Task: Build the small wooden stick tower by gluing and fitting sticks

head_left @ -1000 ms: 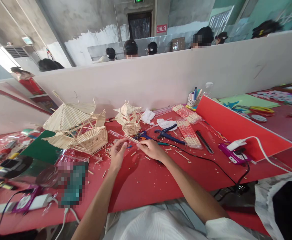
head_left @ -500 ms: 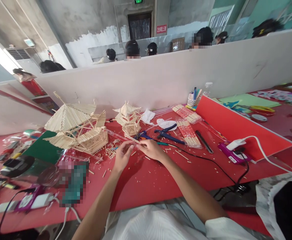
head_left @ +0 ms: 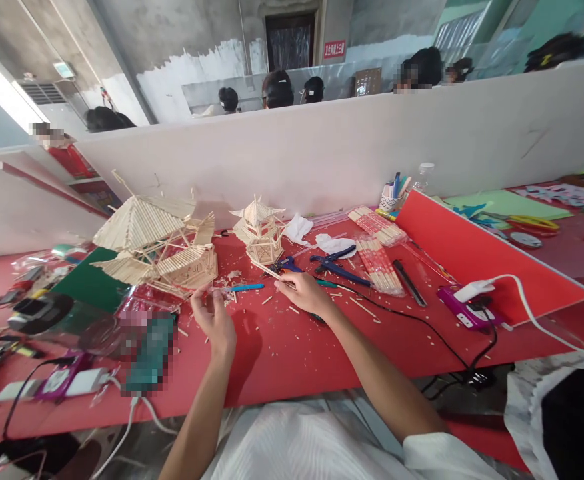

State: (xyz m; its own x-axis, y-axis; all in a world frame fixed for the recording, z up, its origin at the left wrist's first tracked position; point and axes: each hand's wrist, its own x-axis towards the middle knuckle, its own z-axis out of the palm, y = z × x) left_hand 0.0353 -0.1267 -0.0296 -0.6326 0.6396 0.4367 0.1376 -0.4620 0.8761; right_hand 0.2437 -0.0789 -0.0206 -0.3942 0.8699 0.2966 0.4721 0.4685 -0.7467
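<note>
Between the thumb and fingers of my right hand (head_left: 303,293) is a thin wooden stick (head_left: 266,269), maybe more than one, pointing to the upper left. My left hand (head_left: 216,321) hovers with fingers apart beside the large stick-built pavilion model (head_left: 139,223), with nothing visible in it. A smaller stick tower (head_left: 258,233) stands beyond my right hand. Lying between my hands is a slim blue tool (head_left: 247,287), perhaps a pen or knife. A blue-handled tool (head_left: 288,264) lies just past my right fingers, partly hidden, and blue pliers-like cutters (head_left: 339,267) are farther right.
Packs of sticks (head_left: 379,265) and a black marker-like rod (head_left: 409,283) lie to the right, before a leaning red board (head_left: 482,260). Purple power strips (head_left: 465,308) with cables sit at both sides. A phone (head_left: 151,353) lies left. Scraps dot the red table (head_left: 272,373).
My left hand has come away from my right and moved left toward the large model, uncovering the slim blue tool. My right hand keeps its stick. The view has shifted slightly.
</note>
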